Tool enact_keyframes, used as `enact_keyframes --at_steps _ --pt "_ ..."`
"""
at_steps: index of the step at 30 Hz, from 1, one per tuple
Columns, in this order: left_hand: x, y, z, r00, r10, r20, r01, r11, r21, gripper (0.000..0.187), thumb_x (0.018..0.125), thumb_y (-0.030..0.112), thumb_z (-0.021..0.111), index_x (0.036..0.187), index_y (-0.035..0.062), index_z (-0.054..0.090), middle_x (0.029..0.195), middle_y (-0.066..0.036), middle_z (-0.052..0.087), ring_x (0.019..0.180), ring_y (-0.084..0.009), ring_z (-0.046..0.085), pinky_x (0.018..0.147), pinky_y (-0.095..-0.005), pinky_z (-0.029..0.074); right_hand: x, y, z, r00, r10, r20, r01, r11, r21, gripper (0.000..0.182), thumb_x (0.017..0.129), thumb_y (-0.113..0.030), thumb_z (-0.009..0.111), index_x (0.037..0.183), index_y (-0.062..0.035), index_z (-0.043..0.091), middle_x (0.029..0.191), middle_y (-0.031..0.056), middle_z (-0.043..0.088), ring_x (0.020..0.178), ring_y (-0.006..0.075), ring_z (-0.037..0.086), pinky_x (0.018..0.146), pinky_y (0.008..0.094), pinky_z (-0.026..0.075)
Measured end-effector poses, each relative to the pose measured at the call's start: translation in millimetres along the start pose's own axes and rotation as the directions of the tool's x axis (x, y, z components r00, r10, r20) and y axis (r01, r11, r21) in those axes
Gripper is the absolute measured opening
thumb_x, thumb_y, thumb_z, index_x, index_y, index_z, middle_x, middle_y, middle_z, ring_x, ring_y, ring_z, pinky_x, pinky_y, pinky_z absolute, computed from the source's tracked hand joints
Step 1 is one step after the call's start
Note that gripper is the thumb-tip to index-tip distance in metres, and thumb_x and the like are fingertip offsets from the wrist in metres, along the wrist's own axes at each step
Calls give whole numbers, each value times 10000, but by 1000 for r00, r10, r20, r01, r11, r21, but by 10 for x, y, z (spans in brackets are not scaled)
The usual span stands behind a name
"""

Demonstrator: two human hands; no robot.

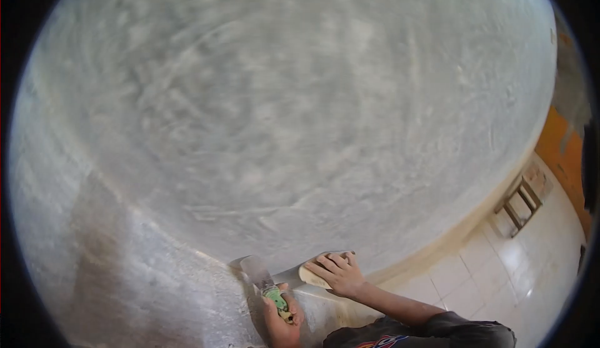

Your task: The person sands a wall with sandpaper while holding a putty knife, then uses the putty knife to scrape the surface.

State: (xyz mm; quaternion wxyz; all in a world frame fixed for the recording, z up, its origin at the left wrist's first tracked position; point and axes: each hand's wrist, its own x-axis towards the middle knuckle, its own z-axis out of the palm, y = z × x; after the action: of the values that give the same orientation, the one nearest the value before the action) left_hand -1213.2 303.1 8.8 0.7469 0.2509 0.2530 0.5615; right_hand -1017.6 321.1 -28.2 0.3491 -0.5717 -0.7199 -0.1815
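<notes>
Left grip [284, 322] clamped round scraper [270, 290], long axis slanting, blade [255, 270] pointing up-left

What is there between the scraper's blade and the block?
The head view shows only bare grey surface, partly shadowed, between blade and block.

The dark short-sleeved shirt [437, 337] bears multicoloured markings [382, 342].

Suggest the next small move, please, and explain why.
I'd probably slide the pale tool along the grey surface: the right hand seems to hold it there, the finish looks streaky, and the left hand grips the green-handled scraper.
</notes>
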Motion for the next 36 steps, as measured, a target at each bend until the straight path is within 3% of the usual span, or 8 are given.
enact_keyframes --at_steps 2,8,13,18,21,27,32,36 --pt "-31 17 342 994 109 18 -109 943 315 538 990 510 342 1213 44 493 600 -11 448 399 -112 363 384 -247 276 122 106 -202 995 9 -97 -9 1000 -1 538 832 -393 573 1331 -197 533 1307 43 507 1078 229 493 807 502 357" --pt "38 -31 444 995 35 95 -68 925 375 560 974 522 376 1220 32 487 624 -10 461 400 -112 370 376 -253 281 885 446 -1091 812 184 -554 -254 966 -51 634 737 -364 662 1317 -147 522 1275 190 452 1078 362 437 810 554 308" --pt "117 -157 717 968 14 251 -140 861 490 563 941 539 453 1178 30 496 627 -4 456 419 -104 372 382 -245 260 -459 227 140 955 296 -38 -294 955 47 689 664 -384 721 1290 -167 535 1235 201 459 1083 376 431 849 595 304" --pt "161 -397 1009 969 -24 247 -116 835 538 672 850 588 584 1135 -17 525 628 -32 484 439 -117 420 391 -252 310 287 884 -1092 816 363 -450 -396 918 23 635 745 -307 688 1318 -102 505 1334 247 411 1183 422 408 920 641 287" --pt "212 -412 1060 963 -46 266 -96 862 498 676 847 594 584 1129 -17 527 623 -26 474 438 -112 413 391 -251 306 397 1001 -1130 765 356 -537 -415 910 12 657 743 -256 679 1341 -67 481 1410 285 340 1289 459 333 979 664 240" --pt "337 -552 1138 911 -105 398 -106 875 472 564 932 534 481 1163 19 504 612 -2 443 415 -88 350 369 -229 244 -368 714 -403 821 488 -294 -460 873 165 772 683 -196 680 1400 -85 417 1463 274 282 1355 461 255 1035 662 179" --pt "296 -588 1156 942 -151 301 -24 861 507 669 859 579 580 1135 -28 519 621 -20 470 433 -105 405 389 -234 283 238 1011 -1201 798 425 -428 -427 899 96 805 677 -191 679 1422 -87 393 1480 273 262 1369 458 241 1050 660 164" --pt "166 -535 1146 942 -147 302 -17 877 480 660 866 568 577 1133 -32 518 619 -19 473 431 -100 406 390 -232 284 -78 694 -791 791 492 -363 -476 868 139 774 718 -194 667 1429 -76 383 1485 285 250 1374 462 232 1052 653 166"
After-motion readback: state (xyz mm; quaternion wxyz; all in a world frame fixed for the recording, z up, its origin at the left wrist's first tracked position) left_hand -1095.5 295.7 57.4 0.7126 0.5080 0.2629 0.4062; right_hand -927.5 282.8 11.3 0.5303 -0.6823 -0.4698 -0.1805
